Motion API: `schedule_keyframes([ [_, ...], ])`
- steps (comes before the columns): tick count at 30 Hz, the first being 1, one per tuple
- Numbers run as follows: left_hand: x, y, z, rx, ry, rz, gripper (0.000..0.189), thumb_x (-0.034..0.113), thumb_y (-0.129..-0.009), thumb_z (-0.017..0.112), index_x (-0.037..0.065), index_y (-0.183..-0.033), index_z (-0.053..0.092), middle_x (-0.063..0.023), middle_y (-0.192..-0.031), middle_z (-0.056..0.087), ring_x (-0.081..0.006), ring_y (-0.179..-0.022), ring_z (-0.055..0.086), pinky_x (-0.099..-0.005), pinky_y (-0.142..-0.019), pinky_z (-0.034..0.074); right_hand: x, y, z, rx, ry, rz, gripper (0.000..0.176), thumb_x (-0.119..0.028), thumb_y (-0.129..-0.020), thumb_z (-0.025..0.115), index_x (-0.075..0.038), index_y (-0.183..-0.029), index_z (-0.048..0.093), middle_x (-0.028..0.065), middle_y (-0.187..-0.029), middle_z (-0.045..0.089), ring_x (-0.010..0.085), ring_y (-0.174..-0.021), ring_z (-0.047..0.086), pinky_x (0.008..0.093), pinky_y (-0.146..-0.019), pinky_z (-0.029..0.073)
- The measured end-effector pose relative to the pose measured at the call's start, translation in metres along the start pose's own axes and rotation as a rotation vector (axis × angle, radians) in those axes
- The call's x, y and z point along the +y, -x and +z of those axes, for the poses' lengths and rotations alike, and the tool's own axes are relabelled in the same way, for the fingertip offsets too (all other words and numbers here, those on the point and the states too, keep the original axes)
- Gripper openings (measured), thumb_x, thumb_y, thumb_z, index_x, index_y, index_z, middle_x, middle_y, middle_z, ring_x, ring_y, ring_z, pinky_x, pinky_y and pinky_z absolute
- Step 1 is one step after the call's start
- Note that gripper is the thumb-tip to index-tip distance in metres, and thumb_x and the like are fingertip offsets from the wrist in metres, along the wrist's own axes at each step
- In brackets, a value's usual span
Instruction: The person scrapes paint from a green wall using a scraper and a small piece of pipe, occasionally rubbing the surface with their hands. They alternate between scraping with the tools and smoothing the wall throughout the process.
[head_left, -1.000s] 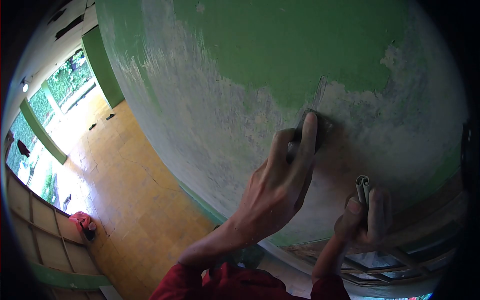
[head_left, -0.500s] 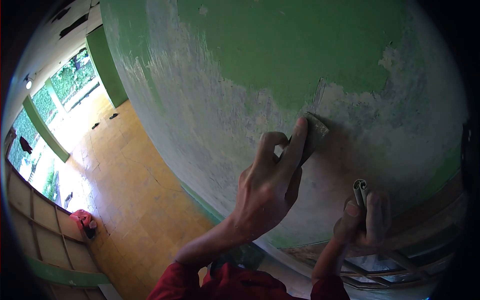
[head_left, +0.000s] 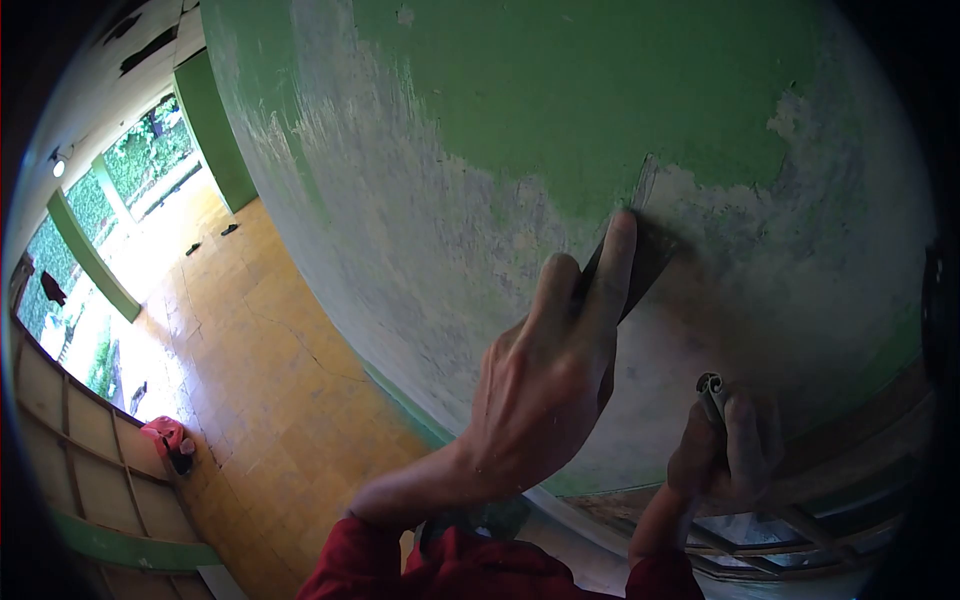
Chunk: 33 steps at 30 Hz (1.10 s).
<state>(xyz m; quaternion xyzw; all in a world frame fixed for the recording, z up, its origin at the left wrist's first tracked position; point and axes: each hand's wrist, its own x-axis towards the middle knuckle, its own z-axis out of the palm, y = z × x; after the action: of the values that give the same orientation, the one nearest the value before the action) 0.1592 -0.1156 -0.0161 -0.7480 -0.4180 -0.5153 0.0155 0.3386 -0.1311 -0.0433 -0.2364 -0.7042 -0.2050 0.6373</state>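
Observation:
My left hand (head_left: 545, 385) is wrapped round a flat dark scraper (head_left: 650, 262), with one finger stretched along its blade. The blade lies against the wall (head_left: 450, 250), just below the edge of the green paint (head_left: 600, 90), where the surface is bare and whitish grey. Lower and to the right, my right hand (head_left: 725, 450) grips a rolled pale sheet (head_left: 711, 390), its curled end pointing up. The palm sides and the scraper's handle are mostly hidden.
A tiled orange floor (head_left: 290, 370) runs along the wall's foot. On it at the left lies a red bag (head_left: 168, 438) near wooden panelling (head_left: 95, 435). Dark sandals (head_left: 230, 230) lie farther off. A wood-framed window (head_left: 770, 535) is at the lower right.
My left hand and the scraper have shifted slightly up and right, with the blade turned. The rolled sheet in my right hand has tilted and sits a little lower.

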Motion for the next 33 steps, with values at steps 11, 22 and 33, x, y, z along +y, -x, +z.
schedule_keyframes([
  [11, 0.0, -0.013, -0.001, 0.004, -0.027, 0.029, 0.081, -0.01, -0.078, 0.06, 0.003, -0.154, 0.035, -0.0164, -0.099, 0.048, -0.0307, -0.064, 0.062, -0.0417, -0.055, 0.053, 0.0, -0.002, 0.001, 0.01, -0.053, -0.023, 0.038, -0.002, -0.085, 0.075, -0.008, -0.122, 0.071, 0.0056, -0.078, 0.061, 0.0119, -0.057, 0.052, 0.0242, -0.05, 0.044],
  [22, -0.001, -0.008, 0.0, 0.018, -0.031, 0.016, 0.077, -0.008, -0.081, 0.06, 0.003, -0.153, 0.037, -0.0163, -0.095, 0.05, -0.033, -0.064, 0.062, -0.0435, -0.057, 0.054, 0.005, -0.001, 0.0, -0.002, -0.082, -0.06, 0.04, -0.002, -0.083, 0.075, -0.006, -0.123, 0.07, 0.0078, -0.077, 0.061, 0.0132, -0.056, 0.051, 0.0239, -0.048, 0.042],
  [33, 0.002, -0.008, 0.003, 0.092, 0.039, -0.037, 0.074, -0.013, -0.077, 0.064, 0.008, -0.147, 0.051, -0.0119, -0.076, 0.047, -0.0233, -0.062, 0.051, -0.0365, -0.061, 0.048, 0.004, -0.003, -0.001, -0.021, -0.063, -0.027, 0.038, -0.001, -0.081, 0.074, -0.005, -0.118, 0.072, 0.0064, -0.072, 0.061, 0.014, -0.055, 0.052, 0.0256, -0.048, 0.043],
])
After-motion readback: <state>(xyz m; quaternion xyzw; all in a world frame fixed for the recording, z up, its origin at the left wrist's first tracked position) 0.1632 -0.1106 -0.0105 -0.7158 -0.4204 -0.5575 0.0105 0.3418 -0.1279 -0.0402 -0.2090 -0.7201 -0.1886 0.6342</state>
